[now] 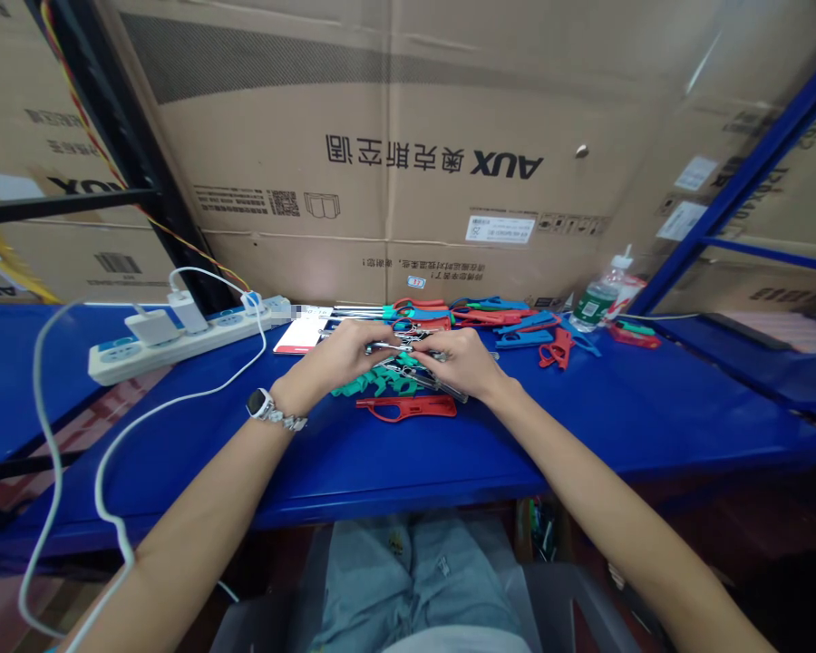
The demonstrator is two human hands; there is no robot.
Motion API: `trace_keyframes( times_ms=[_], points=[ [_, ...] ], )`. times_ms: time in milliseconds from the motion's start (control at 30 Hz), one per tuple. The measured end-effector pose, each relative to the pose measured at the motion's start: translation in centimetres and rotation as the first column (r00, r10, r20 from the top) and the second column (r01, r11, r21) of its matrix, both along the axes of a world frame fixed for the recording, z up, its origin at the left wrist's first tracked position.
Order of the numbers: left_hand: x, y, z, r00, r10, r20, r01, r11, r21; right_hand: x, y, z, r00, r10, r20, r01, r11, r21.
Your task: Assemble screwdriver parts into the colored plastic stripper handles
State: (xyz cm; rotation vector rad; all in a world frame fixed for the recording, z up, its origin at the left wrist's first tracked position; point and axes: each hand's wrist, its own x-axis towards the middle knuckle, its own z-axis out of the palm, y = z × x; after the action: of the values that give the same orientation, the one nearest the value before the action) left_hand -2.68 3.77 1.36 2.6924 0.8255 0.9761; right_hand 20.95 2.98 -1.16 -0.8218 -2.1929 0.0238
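Over the middle of the blue table, my left hand (350,355) is pinched on a thin metal part (386,345). My right hand (461,358) closes its fingertips at the other end of that part, so the two hands nearly meet. Under them lie several small green plastic pieces (377,383) and a loose heap of thin metal pieces (449,388), partly hidden by my right hand. A red lighter casing (439,406) rests flat just in front of the heap. Behind my hands are red lighter casings (493,317) and blue lighter casings (530,328).
A white power strip (177,340) with plugged chargers and a trailing white cable (177,399) occupies the left. At the right rear stands a plastic bottle (595,299). Large cardboard boxes (278,127) wall off the back. A white-and-red card (299,337) lies near my left hand.
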Motion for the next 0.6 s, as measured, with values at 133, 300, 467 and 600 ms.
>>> trace_keyframes(
  times_ms=[133, 300, 467, 600],
  points=[
    [0.03, -0.14, 0.05, 1.000, 0.009, 0.011, -0.008, 0.997, -0.073, 0.03, -0.01, -0.22, 0.993, -0.027, 0.115, 0.017, 0.996, 0.089],
    [-0.04, -0.14, 0.08, 1.000, -0.011, 0.026, 0.013, 0.997, -0.083, 0.02, -0.01, -0.40, 0.997, -0.014, 0.076, 0.006, 0.995, 0.104],
    [-0.01, -0.29, 0.12, 1.000, 0.008, 0.019, -0.007, 1.000, -0.025, -0.14, -0.20, -0.26, 1.000, 0.009, -0.014, -0.008, 0.997, 0.077],
    [-0.19, -0.44, 0.27, 0.999, 0.020, 0.046, -0.020, 1.000, 0.007, -0.41, -0.48, -0.06, 0.989, 0.020, -0.145, -0.013, 0.999, 0.050]
  ],
)
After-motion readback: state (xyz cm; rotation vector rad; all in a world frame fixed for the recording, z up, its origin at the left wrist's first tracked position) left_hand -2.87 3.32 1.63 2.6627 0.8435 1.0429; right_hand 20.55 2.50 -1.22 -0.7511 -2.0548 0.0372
